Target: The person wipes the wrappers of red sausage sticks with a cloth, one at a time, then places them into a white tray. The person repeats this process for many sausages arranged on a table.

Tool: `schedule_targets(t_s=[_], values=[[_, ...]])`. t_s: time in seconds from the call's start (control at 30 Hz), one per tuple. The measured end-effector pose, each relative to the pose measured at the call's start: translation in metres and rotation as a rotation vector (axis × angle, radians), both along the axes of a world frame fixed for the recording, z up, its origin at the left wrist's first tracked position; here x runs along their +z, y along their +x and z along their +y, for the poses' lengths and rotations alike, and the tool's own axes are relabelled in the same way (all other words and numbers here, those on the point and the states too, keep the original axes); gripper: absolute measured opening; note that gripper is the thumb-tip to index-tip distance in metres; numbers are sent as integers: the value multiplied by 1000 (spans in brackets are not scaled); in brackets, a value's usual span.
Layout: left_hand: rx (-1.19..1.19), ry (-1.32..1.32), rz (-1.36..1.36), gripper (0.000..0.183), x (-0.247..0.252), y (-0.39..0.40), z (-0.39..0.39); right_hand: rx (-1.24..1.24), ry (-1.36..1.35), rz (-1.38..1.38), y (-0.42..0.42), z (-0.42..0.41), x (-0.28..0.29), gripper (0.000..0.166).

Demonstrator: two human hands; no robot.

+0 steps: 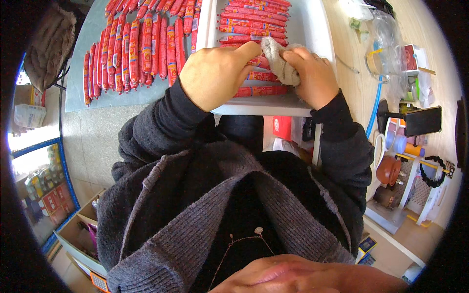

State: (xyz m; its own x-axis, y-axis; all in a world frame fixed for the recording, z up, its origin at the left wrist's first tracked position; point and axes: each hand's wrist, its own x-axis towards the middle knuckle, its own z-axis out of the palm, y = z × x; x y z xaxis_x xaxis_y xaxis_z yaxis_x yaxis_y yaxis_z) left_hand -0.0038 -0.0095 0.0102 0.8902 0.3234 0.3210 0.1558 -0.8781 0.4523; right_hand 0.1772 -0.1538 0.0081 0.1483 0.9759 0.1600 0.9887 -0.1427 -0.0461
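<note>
A beige knitted cloth (280,64) is bunched in my right hand (315,78), above a white tray (311,22). My left hand (220,73) is curled beside it, the thumb side near the cloth's edge. Red-wrapped sausages (253,22) lie side by side across the tray. Between my left hand and the cloth shows part of one red sausage (260,61); whether my left fingers grip it is hidden. More red sausages (124,55) are spread in rows on the grey tabletop (75,99) to the left.
On the pale wooden surface at right are a phone-like black device on a stand (423,121), a blue tube (373,110), plastic bags (388,36) and a brown teapot (388,170). An open carton (69,223) stands low at left. A brown furry seat cover (51,44) is at upper left.
</note>
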Motion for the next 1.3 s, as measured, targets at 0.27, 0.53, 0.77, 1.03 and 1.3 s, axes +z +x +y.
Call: schedule_targets(t_s=[0.27, 0.53, 0.77, 1.03, 1.3], values=[[-34, -27, -78, 21, -2, 0, 2, 146, 261, 158, -11, 7, 12, 47], [-57, 12, -84, 23, -3, 1, 4, 18, 229, -63, -11, 1, 17, 44], [-72, 34, -102, 23, -8, 1, 6, 0, -38, -119, -1, -2, 3, 45], [-3, 117, 95, 20, 3, 1, -1, 236, 159, 161, -15, 2, 12, 52], [-19, 52, -118, 20, -2, 2, 0, 13, 128, 156, -5, -2, 18, 43]])
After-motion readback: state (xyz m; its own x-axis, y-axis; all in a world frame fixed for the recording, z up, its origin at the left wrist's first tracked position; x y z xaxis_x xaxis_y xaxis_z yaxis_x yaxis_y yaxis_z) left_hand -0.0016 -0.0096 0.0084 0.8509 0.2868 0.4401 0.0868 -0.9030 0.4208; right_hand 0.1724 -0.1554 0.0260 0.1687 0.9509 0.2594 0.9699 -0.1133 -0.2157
